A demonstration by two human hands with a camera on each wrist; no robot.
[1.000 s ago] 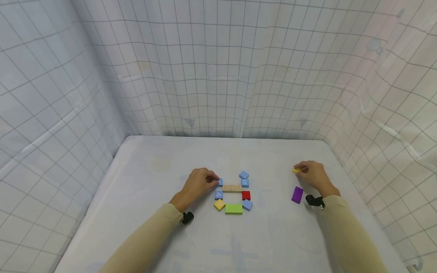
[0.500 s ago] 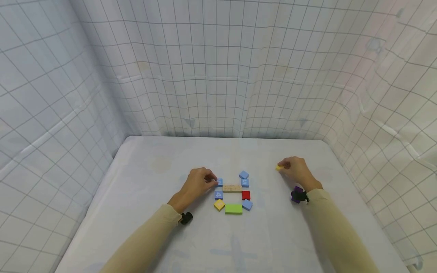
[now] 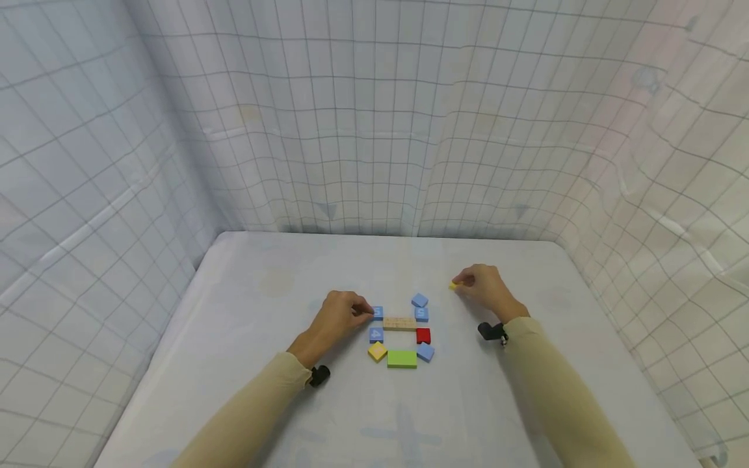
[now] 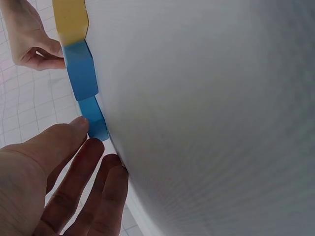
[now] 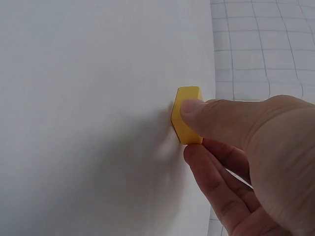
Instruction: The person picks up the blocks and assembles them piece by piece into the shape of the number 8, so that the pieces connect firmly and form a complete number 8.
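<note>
My right hand (image 3: 482, 286) pinches a small yellow block (image 5: 187, 118) between thumb and fingers, low over the white table, behind and right of the block arrangement. My left hand (image 3: 339, 318) rests beside a blue block marked 5 (image 3: 378, 313), its thumb and index fingertips right at the block's left end. In the left wrist view that blue block (image 4: 93, 118) shows at the thumb tip, with another blue block and a yellow one beyond. A light wooden block (image 3: 400, 324) spans from it to a second blue 5 block (image 3: 421, 314).
Nearer lie a blue 4 block (image 3: 376, 335), a red block (image 3: 423, 335), a turned yellow block (image 3: 377, 351), a green block (image 3: 402, 359) and a turned blue block (image 3: 425, 351). Another blue block (image 3: 419, 299) sits behind. White gridded curtains (image 3: 386, 130) surround the table.
My right hand has moved left with the yellow block, toward the arrangement. Its wrist now covers the purple block seen before. My left hand has eased slightly left, uncovering more of the blue 5 block.
</note>
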